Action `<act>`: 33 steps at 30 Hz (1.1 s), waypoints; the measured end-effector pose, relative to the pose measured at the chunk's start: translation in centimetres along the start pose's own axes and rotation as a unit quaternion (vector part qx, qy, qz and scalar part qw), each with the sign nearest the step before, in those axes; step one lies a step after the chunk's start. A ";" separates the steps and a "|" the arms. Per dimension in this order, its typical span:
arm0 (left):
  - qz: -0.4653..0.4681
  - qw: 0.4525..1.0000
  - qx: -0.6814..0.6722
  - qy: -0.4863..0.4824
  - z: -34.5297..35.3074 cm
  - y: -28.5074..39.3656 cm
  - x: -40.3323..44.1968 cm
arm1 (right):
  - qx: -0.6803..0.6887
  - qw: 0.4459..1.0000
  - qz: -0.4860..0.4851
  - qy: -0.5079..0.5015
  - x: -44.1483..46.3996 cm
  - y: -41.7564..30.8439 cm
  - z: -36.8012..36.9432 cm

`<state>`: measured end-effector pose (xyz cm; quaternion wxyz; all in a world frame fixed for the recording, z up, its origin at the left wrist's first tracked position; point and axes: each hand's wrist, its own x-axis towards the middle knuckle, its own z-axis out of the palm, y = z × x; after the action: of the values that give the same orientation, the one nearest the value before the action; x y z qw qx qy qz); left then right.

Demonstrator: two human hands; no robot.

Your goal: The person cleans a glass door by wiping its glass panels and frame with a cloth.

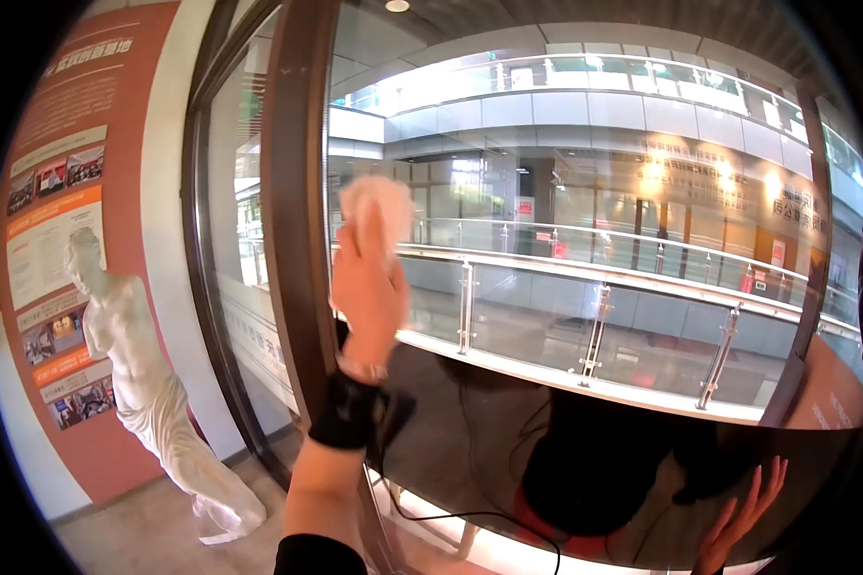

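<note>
My left hand (pixel 369 297) is raised against the large glass pane (pixel 508 316), near its dark brown frame. Under its fingers is a crumpled white cloth (pixel 388 206), somewhat blurred, pressed to the glass. A bracelet and a black wrist band (pixel 348 412) circle that wrist, and a thin black cable (pixel 431 518) trails below it. At the lower right, my right hand (pixel 746 513) has its fingers stretched out and holds nothing. It is close to the lower part of the pane; whether it touches the glass I cannot tell.
To the left stands a white armless statue (pixel 134 355) before a red wall panel (pixel 129 192) with photos. The brown upright frame (pixel 302 220) borders the pane. Beyond the glass runs a metal-and-glass railing (pixel 594 331). A dark reflection (pixel 594 460) shows low in the pane.
</note>
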<state>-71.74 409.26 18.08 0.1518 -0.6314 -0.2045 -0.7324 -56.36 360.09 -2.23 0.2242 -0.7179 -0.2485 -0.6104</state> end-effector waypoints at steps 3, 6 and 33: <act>0.142 0.989 -0.039 -0.029 -3.0 5.3 -7.8 | -0.007 1.000 0.016 -0.024 -1.3 -0.8 -0.2; 0.322 0.939 -0.113 -0.036 -4.7 7.0 -8.5 | 0.005 0.999 0.023 -0.041 -1.9 -1.7 -0.1; -0.181 0.982 -0.031 -0.034 0.3 -3.9 -6.0 | 0.132 0.984 0.058 -0.102 -3.3 -1.2 -3.4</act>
<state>-72.42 412.57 11.76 -0.0098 -0.6126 -0.2979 -0.7321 -60.17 358.64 -4.99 0.3252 -0.7536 -0.3066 -0.4819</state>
